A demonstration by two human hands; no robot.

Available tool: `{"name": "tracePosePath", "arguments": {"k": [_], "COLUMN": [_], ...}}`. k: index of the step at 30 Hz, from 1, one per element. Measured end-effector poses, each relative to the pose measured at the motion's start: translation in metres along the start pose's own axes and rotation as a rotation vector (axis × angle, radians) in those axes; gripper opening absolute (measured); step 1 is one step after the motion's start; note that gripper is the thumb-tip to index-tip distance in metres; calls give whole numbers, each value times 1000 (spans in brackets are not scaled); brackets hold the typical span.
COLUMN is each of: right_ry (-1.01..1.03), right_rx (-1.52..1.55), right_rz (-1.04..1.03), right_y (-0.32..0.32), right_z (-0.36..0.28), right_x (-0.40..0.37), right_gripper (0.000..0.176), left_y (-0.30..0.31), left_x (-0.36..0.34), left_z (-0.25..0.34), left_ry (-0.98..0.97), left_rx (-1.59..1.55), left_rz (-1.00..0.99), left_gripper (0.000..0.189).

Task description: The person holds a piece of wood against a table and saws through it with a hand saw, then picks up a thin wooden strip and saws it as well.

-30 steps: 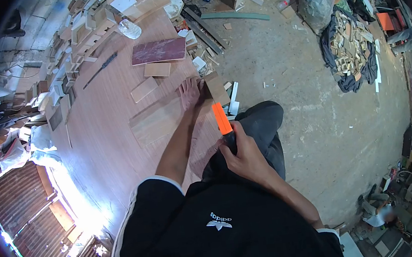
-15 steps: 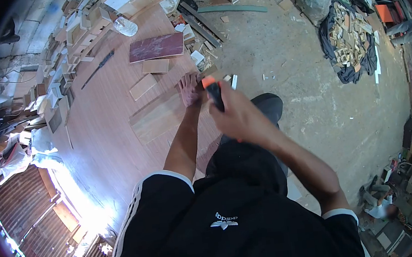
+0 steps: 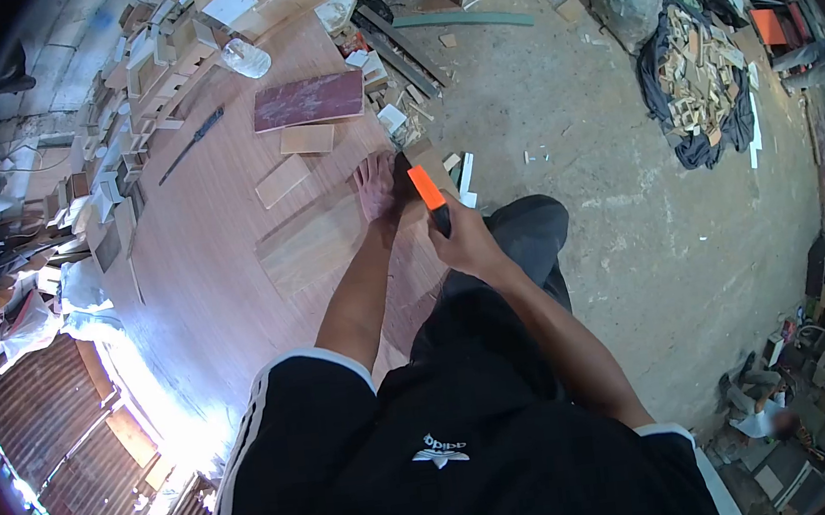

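My left hand (image 3: 378,186) lies flat with fingers spread, pressing on a pale wooden board (image 3: 310,240) near the table's edge. My right hand (image 3: 466,242) is closed round the orange-and-black handle of what looks like a handsaw (image 3: 425,188). Its dark blade is seen nearly edge-on beside my left hand, and most of it is hidden. Past my left hand, two small wood blocks (image 3: 308,140) (image 3: 282,181) and a dark red board (image 3: 309,100) rest on the table.
The wood-toned tabletop (image 3: 198,230) bears a long dark tool (image 3: 191,144), a clear bottle (image 3: 246,59) and stacked wooden frames (image 3: 158,83). On the concrete floor (image 3: 625,265) sits a dark cloth heaped with wood offcuts (image 3: 701,81). Another person (image 3: 761,417) sits at lower right.
My right hand has gone lower, away from the camera, with the saw handle, and more of its orange part shows. My left hand stays on the board.
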State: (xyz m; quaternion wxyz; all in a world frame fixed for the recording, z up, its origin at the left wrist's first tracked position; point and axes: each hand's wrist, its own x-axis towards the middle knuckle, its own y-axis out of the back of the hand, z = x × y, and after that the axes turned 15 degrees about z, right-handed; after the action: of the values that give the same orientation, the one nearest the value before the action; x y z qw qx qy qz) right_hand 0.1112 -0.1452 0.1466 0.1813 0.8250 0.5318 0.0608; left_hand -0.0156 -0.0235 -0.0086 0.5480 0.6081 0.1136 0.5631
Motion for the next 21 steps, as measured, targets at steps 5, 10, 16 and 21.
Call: {"name": "tracePosePath", "arguments": {"k": [5,10,16,21], "right_ry": [-9,-102,-59,21], "right_rx": [10,27,27,19], "right_rz": [48,11,32,63], "right_y": [-11,40,34,-25], "right_z": [-2,-85,-55,6], "right_x": [-2,-44,-36,20], "right_gripper": [19,25,22,27], "left_y": [2,-11,-15,0], "left_x": [5,-5,-11,2], "left_z": [3,-3,-6,2], "left_ry": [178,131,58,85], "left_rx": [-103,-46,-18,-30], "left_rz": [-11,83,181,25], "left_gripper": [17,15,14,18]}}
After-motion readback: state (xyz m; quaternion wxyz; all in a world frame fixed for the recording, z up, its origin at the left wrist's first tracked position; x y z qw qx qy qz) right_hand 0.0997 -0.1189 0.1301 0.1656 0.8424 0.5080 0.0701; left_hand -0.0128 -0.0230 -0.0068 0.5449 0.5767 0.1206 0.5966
